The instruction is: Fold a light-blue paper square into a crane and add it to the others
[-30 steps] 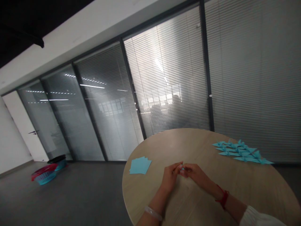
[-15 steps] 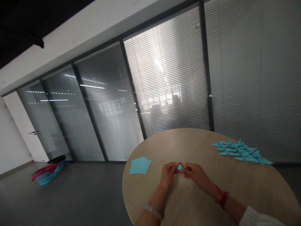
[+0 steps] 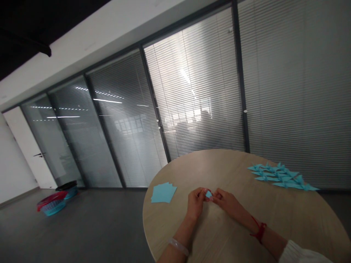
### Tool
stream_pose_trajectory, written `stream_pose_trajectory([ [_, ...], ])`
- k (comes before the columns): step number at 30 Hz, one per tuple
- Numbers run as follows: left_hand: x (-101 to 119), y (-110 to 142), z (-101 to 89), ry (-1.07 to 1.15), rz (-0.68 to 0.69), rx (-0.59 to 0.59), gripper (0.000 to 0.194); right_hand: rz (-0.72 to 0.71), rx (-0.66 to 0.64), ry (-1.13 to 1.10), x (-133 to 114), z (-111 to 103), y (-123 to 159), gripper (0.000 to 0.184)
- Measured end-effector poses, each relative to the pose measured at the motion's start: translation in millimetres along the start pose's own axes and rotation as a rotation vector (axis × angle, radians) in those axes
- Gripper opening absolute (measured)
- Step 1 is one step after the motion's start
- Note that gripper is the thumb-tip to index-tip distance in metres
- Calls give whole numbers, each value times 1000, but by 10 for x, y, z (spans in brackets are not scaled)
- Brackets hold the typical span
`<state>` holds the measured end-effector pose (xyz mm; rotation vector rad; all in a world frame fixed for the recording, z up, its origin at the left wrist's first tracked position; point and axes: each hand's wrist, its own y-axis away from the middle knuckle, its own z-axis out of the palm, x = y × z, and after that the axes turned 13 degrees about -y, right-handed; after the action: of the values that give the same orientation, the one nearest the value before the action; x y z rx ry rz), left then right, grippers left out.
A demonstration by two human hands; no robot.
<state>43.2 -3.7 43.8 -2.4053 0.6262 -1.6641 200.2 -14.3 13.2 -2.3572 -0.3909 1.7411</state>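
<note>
Between my two hands, over the near half of the round table, is a small folded piece of light blue paper [image 3: 208, 194]. My left hand [image 3: 195, 201] is closed, pinching the paper's left side with thumb and fingers. From the right, my right hand [image 3: 223, 199] pinches its other edge. Most of the paper is covered by my fingers, so its exact folded shape cannot be made out. To the left lies a loose stack of blue paper squares [image 3: 163, 193]. Several folded blue paper cranes [image 3: 282, 177] sit in rows at the right.
The wooden round table [image 3: 214, 166] stands near a glass partition with blinds [image 3: 197, 91]. On the floor at the left are a blue basket with a red rim covering [image 3: 52, 204] and a blue bin with a black top [image 3: 70, 188]. A white door [image 3: 30, 149] is beyond.
My fingers have shifted around the folded paper; more of its blue face shows than a second ago. The paper stack and cranes stay where they were.
</note>
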Motion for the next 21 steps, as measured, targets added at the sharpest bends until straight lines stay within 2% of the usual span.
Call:
stream_pose_trajectory([
  [4,-9,-17,-12,-51,13,1,42,10,-118,-188,52,27,-4,37],
  [11,-78,-48,6,-9,-54,39,44,25,-107,-239,-27,-4,-12,33],
  [15,-62,-23,5,-62,-27,70,44,14,-161,-338,-33,12,-9,30],
  [21,-19,-10,3,-67,5,94,45,9,-164,-444,12,30,-30,31],
])
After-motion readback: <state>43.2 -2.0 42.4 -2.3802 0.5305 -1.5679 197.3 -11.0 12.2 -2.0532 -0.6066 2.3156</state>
